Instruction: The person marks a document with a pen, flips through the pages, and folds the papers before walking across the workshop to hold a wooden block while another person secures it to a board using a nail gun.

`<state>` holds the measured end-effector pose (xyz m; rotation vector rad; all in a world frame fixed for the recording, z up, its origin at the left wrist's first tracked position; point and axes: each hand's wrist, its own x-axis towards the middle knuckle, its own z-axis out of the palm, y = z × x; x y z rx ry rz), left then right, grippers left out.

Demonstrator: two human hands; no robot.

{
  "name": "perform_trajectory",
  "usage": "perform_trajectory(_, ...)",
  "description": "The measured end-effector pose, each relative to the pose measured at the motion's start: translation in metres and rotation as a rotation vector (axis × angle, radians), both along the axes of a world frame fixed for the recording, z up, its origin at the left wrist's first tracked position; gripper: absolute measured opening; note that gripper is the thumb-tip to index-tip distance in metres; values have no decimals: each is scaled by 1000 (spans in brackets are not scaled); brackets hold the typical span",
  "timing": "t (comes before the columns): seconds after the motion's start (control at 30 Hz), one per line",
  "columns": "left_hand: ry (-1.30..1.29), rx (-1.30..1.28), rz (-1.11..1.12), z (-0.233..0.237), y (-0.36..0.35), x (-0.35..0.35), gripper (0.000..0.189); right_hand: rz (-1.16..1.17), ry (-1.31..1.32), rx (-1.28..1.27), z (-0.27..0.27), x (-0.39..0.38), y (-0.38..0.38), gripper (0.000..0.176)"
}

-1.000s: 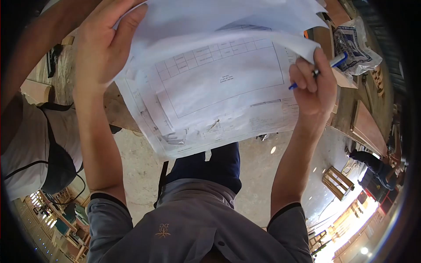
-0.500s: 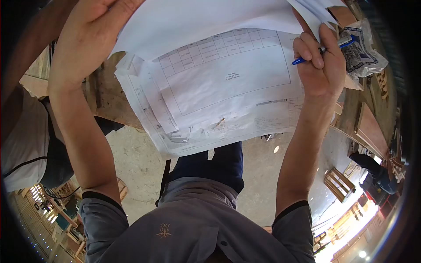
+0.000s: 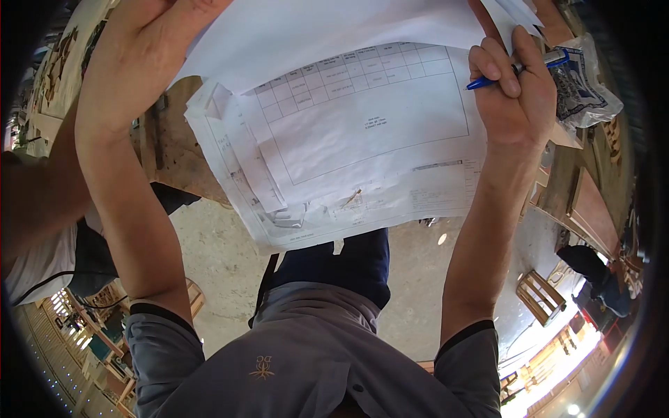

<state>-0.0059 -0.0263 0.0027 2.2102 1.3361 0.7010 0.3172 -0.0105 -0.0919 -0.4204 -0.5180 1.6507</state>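
Several white paper sheets (image 3: 313, 70) are lifted at the top, curling over a printed sheet (image 3: 376, 150) that carries a table grid and small text. My left hand (image 3: 143, 63) is closed on the upper left edge of the raised sheets; its fingertips are partly hidden behind the paper or cut off by the frame. Curled fingers of my right hand (image 3: 516, 104) hold a blue pen (image 3: 482, 83), its blue end pointing left. That hand is also against the right edge of the raised sheets. A small brownish sliver (image 3: 354, 198) lies on the lower part of the printed sheet.
A clear plastic bag (image 3: 585, 87) with dark print lies right of my right hand, on a wooden workbench (image 3: 167, 150) that spans behind the papers. Another person's arm (image 3: 49, 188) is close on the left. A wooden stool (image 3: 540, 299) stands on the concrete floor (image 3: 418, 279).
The other person's arm on the left has dropped lower and moved across their white garment. My right hand and pen have shifted slightly right; both hands keep their hold.
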Motion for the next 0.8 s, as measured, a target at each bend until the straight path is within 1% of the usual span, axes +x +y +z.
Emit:
perform_trajectory(0.03,-2,-67,-42,9,3,-3,48,4,6,5,0,0,0,32)
perform_trajectory(0.1,75,-58,15,11,-2,5,49,12,16,13,-1,0,1,32)
perform_trajectory(0.13,155,18,115,10,-14,25,49,3,18,-2,-1,0,1,32)
perform_trajectory(0.2,181,28,168,10,-17,29,47,-14,22,-31,1,-1,0,32)
perform_trajectory(0.23,127,-38,121,11,-8,15,45,-4,33,-43,2,-1,0,31)
perform_trajectory(0.3,20,-91,112,9,-5,10,41,15,60,-66,2,-1,0,30)
perform_trajectory(0.33,-33,-77,149,3,-7,13,38,9,55,-53,1,-1,1,28)
perform_trajectory(0.37,-16,-33,178,1,-9,19,36,2,50,-40,0,0,1,28)
perform_trajectory(0.4,2,11,208,-1,-11,26,34,-5,44,-27,0,0,1,27)
perform_trajectory(0.43,90,86,231,1,-15,38,33,-14,31,-23,0,0,1,26)
perform_trajectory(0.5,126,138,215,-2,-13,35,30,-31,4,-17,1,-1,0,24)
perform_trajectory(0.53,73,117,178,-7,-5,20,29,-25,12,-16,1,-1,0,23)
perform_trajectory(0.6,81,117,171,-8,-3,15,26,-17,21,-13,0,1,0,23)
perform_trajectory(0.7,215,185,245,-5,-8,24,22,-7,7,-23,-2,5,1,22)
perform_trajectory(0.8,225,219,283,-8,-7,26,22,-30,-12,-10,-4,6,0,27)
